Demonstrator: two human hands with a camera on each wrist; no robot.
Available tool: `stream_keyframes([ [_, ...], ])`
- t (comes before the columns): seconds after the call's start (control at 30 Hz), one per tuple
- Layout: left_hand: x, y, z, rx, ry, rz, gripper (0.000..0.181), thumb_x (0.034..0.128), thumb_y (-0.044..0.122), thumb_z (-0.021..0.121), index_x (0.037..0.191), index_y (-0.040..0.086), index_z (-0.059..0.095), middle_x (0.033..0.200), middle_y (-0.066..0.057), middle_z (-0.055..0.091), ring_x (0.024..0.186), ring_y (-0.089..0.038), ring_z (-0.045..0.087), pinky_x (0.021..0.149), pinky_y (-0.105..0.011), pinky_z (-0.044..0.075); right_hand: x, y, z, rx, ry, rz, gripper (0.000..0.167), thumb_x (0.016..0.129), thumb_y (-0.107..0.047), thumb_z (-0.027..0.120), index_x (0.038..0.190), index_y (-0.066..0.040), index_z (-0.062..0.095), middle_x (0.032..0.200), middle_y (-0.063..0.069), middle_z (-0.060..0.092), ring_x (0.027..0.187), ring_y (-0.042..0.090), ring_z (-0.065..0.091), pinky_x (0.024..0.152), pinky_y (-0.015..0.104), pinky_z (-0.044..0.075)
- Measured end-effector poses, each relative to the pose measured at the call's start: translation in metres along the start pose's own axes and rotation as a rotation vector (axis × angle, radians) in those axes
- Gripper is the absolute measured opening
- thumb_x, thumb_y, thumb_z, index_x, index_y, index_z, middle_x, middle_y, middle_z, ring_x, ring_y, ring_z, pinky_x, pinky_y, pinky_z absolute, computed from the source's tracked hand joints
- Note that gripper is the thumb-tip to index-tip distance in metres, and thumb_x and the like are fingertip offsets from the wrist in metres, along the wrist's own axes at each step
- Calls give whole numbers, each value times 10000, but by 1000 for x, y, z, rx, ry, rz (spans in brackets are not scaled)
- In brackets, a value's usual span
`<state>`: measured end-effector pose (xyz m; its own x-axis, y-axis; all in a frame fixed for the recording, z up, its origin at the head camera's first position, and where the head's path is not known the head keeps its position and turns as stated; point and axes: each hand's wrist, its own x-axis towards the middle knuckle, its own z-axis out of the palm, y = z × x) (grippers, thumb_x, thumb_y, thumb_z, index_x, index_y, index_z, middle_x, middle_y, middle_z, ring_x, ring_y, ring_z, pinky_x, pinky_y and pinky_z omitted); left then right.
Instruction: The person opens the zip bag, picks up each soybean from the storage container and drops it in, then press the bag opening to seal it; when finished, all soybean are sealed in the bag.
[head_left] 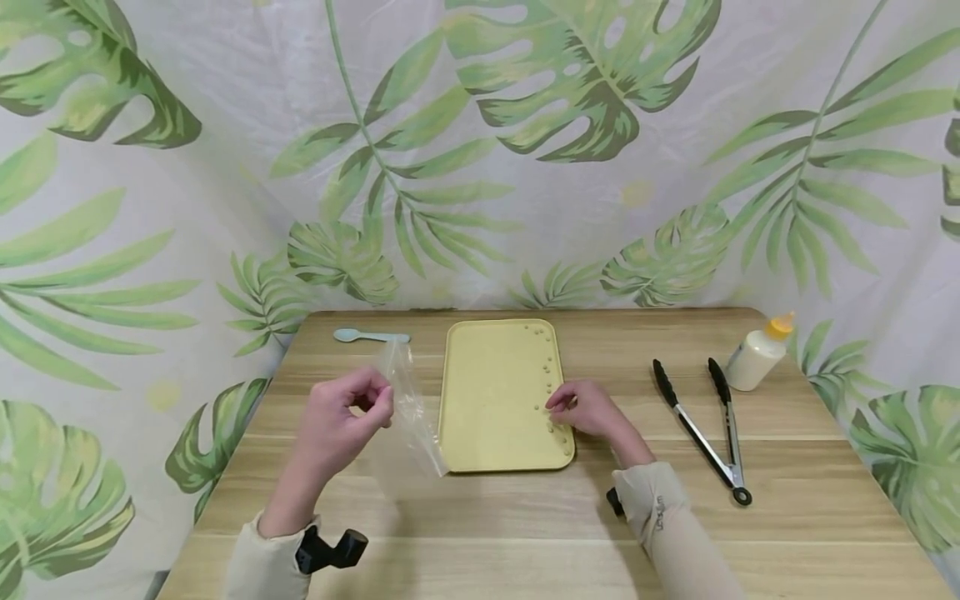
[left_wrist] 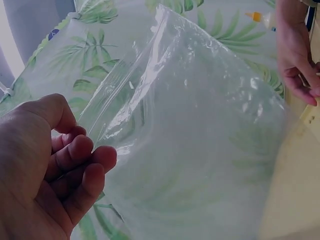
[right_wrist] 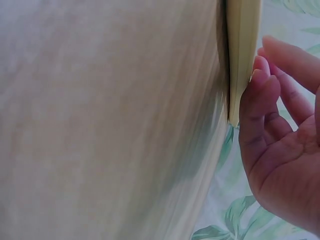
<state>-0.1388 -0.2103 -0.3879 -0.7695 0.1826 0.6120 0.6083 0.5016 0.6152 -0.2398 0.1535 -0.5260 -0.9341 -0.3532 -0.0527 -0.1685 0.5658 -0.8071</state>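
Observation:
A clear plastic bag [head_left: 411,408] hangs from my left hand [head_left: 341,421], which pinches its edge between thumb and bent fingers. Across the left wrist view the bag [left_wrist: 195,125] spreads out, see-through and creased. The yellow tray [head_left: 491,396] lies on the table, with several small round beads [head_left: 550,360] scattered along its right side. My right hand [head_left: 588,410] is at the tray's right edge, fingertips bent down among the beads. The right wrist view shows its fingers [right_wrist: 260,105] beside the tray's rim [right_wrist: 243,55]; whether a bead is between the fingertips is hidden.
On the wooden table [head_left: 510,542], a light blue spoon [head_left: 371,336] lies at the back left. Tongs [head_left: 712,442] with black tips lie spread to the right, beside a white squeeze bottle [head_left: 756,360] with an orange cap. A leaf-patterned cloth [head_left: 420,192] hangs behind.

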Motion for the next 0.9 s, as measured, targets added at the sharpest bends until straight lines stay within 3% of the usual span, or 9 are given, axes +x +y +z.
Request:
stream_keyframes([
  [0.17, -1, -3, 12, -59, -16, 5, 302, 853, -114, 650, 757, 172, 628, 600, 74, 611, 538, -15, 601, 542, -157, 515, 2, 1, 2, -21, -5, -3, 117, 810, 29, 816, 913, -1, 768, 836, 93, 721, 751, 130, 617, 677, 261, 515],
  [0.4, -4, -4, 23, -99, -51, -47, 292, 872, -91, 650, 766, 180, 634, 599, 71, 613, 535, -47, 605, 517, -193, 505, 4, 3, 6, -56, -9, 18, 128, 779, 37, 821, 869, -36, 769, 787, 39, 701, 735, 110, 602, 696, 264, 508],
  [0.9, -7, -1, 30, -143, -68, -21, 277, 876, -101, 645, 786, 162, 645, 609, 58, 618, 543, -43, 610, 519, -199, 520, 7, -3, 9, -165, -10, 83, 117, 818, 4, 804, 796, -94, 745, 746, -18, 657, 715, 107, 577, 712, 280, 493],
])
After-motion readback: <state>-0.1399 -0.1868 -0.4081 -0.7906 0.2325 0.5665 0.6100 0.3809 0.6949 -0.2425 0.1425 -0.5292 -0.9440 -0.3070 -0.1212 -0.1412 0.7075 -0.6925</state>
